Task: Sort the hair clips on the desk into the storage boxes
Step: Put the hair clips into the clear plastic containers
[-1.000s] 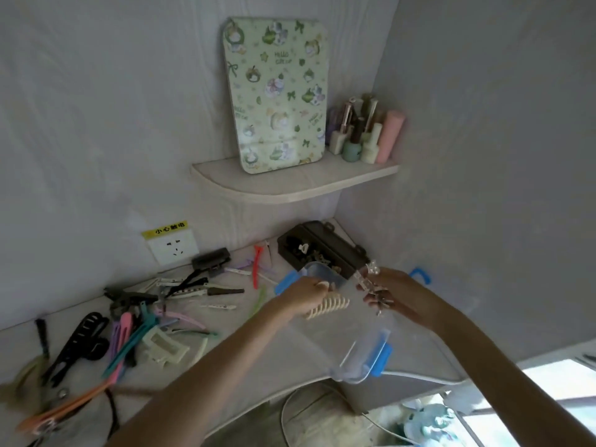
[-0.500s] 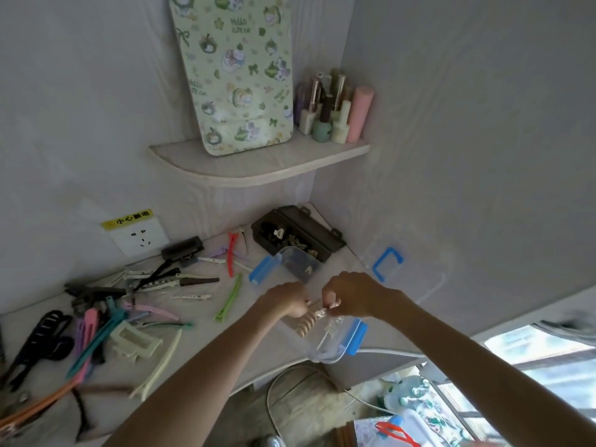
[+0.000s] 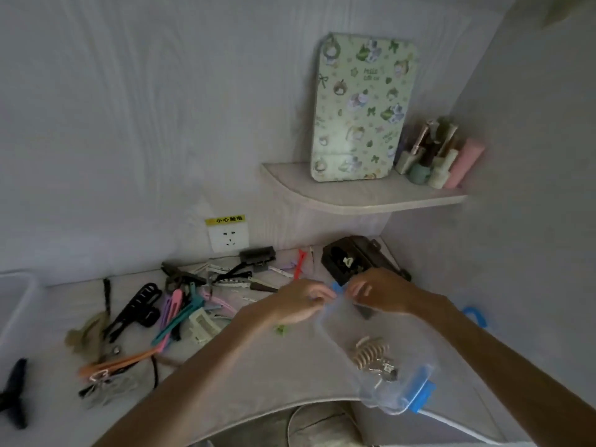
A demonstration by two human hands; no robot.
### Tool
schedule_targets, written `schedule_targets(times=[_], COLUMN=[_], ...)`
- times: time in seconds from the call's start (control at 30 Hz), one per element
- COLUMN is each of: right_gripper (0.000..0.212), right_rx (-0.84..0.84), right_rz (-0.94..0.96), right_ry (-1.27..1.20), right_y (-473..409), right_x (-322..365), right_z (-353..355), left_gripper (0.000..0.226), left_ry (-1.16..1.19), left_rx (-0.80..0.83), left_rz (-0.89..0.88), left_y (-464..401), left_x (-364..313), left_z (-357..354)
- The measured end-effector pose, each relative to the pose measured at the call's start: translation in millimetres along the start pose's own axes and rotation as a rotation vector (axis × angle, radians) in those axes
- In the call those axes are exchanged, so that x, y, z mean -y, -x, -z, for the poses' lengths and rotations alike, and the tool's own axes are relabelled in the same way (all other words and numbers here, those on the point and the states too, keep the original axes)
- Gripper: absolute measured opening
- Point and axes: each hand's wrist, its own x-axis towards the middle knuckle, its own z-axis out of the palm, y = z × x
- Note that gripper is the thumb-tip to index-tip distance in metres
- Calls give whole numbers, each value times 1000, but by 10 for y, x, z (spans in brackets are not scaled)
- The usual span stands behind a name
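Observation:
A clear storage box (image 3: 335, 337) with blue latches lies on the desk's front right, and its near end hangs over the desk edge. Inside it lie a cream claw clip (image 3: 371, 353) and a small silvery clip (image 3: 385, 372). My left hand (image 3: 301, 306) and my right hand (image 3: 382, 291) meet at the box's far end, fingers curled at the rim beside the far blue latch (image 3: 337, 289). A pile of hair clips (image 3: 180, 304) in black, pink, teal, orange and cream covers the desk to the left. A tiny green clip (image 3: 281, 329) shows under my left wrist.
A dark brown box (image 3: 332, 266) holding clips stands open in the corner behind my hands. A clear lid with a blue latch (image 3: 474, 315) lies at the right wall. A white bin (image 3: 19, 298) is at the far left. Above are a wall socket (image 3: 228, 235) and a shelf (image 3: 361, 196) with bottles.
The cream claw clip and the silvery clip have left my hands and now lie in the clear box. Both hands moved to the box's far rim. The view shifted left.

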Motion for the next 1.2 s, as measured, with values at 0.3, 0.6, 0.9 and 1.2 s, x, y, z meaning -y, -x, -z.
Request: schedule_targets(times=[0.3,0.6,0.9,1.2], right_gripper=[40,33,27,28], right_rx=[-73,-161,-224,-204], right_rz=[109,13,55,-64], right_ry=[173,471,304,-328], right_y=[-1263,-1814,-1776,-1243], right_x=[868,989,945,720], right_z=[-459,-826,-674,-378], left_gripper=[26,38,23,21], left_ry=[-21,-252,-196,-100], left_rx=[-648,-651,-678,-1055], left_rz=[492,865,757,717], left_y=[947,1538,1553,1625], left_x=[1329,2033,2192,1953], left_z=[599,855,881,874])
